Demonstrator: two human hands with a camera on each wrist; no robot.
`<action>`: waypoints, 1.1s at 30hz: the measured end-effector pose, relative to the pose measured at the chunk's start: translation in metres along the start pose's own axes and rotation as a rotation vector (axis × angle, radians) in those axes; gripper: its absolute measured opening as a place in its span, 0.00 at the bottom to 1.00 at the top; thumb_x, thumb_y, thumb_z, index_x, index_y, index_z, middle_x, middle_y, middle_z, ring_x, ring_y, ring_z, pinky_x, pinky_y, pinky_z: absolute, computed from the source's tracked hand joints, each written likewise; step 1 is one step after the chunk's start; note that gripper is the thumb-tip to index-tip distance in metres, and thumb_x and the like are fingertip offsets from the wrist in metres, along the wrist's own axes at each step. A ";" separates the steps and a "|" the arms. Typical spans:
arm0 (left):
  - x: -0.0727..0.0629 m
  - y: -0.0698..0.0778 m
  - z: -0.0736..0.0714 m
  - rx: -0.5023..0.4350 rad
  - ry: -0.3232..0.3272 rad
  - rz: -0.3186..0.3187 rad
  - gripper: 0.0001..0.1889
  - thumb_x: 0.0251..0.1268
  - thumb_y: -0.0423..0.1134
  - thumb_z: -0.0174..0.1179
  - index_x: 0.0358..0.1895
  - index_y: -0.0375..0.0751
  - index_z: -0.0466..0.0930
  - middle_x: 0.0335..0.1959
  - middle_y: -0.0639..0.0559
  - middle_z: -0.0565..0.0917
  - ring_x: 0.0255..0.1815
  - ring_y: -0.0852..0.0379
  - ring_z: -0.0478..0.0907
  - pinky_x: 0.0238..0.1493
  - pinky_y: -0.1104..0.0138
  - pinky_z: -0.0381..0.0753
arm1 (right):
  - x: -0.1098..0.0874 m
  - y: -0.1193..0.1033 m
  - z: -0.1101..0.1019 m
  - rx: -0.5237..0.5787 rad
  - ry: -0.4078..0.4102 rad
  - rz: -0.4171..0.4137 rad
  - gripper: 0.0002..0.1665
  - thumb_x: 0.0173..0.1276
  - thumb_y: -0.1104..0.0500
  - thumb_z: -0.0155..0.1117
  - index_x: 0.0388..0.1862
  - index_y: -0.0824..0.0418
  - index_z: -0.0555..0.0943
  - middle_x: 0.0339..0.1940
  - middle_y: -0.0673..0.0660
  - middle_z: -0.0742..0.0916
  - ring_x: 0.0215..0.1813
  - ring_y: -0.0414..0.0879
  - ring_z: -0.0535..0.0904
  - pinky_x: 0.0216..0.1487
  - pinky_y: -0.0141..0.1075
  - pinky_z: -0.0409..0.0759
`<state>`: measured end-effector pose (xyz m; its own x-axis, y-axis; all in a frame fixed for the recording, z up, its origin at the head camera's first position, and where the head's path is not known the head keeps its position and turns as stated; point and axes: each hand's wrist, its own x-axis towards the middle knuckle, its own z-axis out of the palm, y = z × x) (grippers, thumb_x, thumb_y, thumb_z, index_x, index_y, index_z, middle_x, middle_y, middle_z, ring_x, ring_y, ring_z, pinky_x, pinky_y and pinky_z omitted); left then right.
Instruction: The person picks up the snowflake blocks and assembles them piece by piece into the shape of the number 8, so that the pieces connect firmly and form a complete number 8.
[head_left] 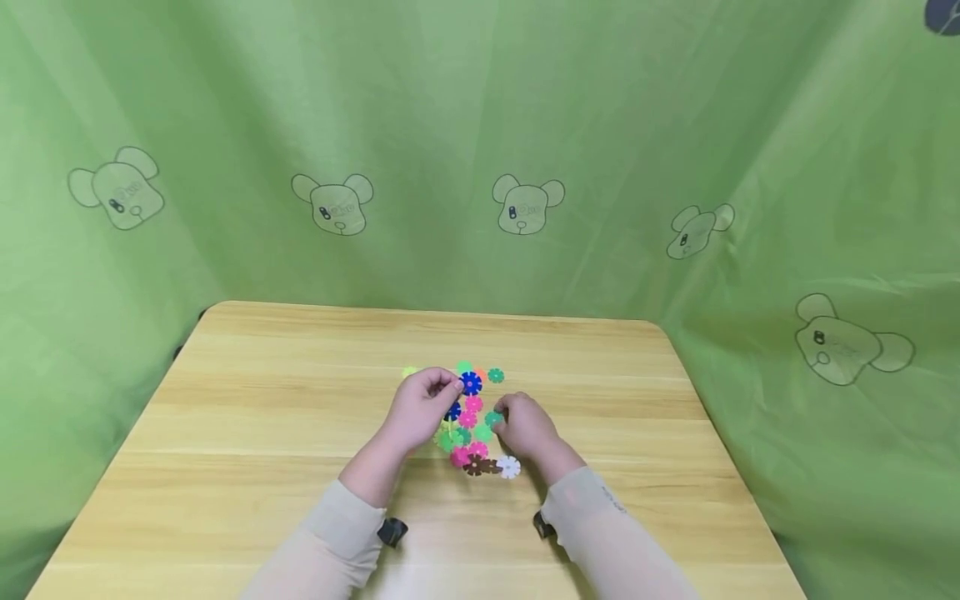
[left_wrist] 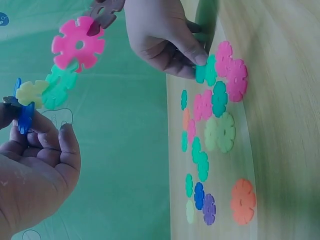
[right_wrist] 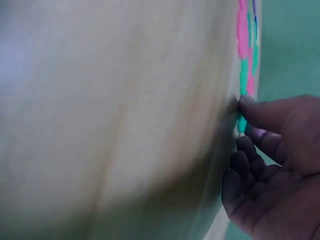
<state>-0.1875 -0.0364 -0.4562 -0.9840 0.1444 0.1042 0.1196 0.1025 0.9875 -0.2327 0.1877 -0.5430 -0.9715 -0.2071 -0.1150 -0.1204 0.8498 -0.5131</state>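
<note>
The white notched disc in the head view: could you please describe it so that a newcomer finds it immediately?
Start at the wooden table, then look between the left hand and the right hand. At the lower right end of the colourful cluster, the white disc shows beside the brown discs. Among all these notched discs, it alone is white.

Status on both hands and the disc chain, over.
Left hand holding disc chain, raised. Right hand pinching green disc. Other discs lying close by; nothing visibly blocking.
</note>
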 end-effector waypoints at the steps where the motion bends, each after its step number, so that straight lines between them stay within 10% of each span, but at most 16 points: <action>1: 0.000 -0.001 0.000 0.000 -0.001 0.001 0.06 0.78 0.32 0.60 0.42 0.32 0.84 0.37 0.42 0.85 0.36 0.56 0.79 0.41 0.67 0.83 | -0.001 0.001 -0.001 0.043 0.009 0.007 0.12 0.68 0.62 0.75 0.48 0.64 0.85 0.40 0.54 0.85 0.44 0.51 0.82 0.55 0.50 0.85; 6: -0.002 -0.002 0.002 -0.006 -0.022 -0.007 0.06 0.78 0.32 0.60 0.43 0.32 0.84 0.36 0.45 0.84 0.35 0.56 0.78 0.40 0.68 0.82 | -0.022 -0.011 -0.019 0.396 0.203 -0.035 0.06 0.68 0.68 0.74 0.42 0.65 0.85 0.35 0.55 0.86 0.38 0.48 0.81 0.43 0.38 0.86; 12: 0.000 -0.002 0.001 -0.019 -0.003 -0.001 0.06 0.77 0.31 0.60 0.42 0.31 0.84 0.36 0.45 0.85 0.36 0.56 0.79 0.41 0.67 0.83 | -0.050 -0.053 -0.056 0.714 0.426 -0.369 0.11 0.66 0.77 0.71 0.48 0.74 0.86 0.40 0.65 0.89 0.41 0.42 0.87 0.45 0.31 0.88; 33: -0.002 0.000 -0.001 0.025 -0.079 0.054 0.07 0.77 0.33 0.62 0.41 0.32 0.85 0.33 0.49 0.84 0.34 0.57 0.78 0.39 0.69 0.83 | -0.060 -0.070 -0.066 0.442 0.587 -0.716 0.12 0.59 0.81 0.74 0.35 0.67 0.90 0.35 0.56 0.91 0.37 0.52 0.88 0.45 0.27 0.86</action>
<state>-0.1854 -0.0375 -0.4568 -0.9627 0.2274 0.1463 0.1762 0.1168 0.9774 -0.1797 0.1727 -0.4443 -0.6620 -0.2248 0.7150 -0.7409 0.3408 -0.5788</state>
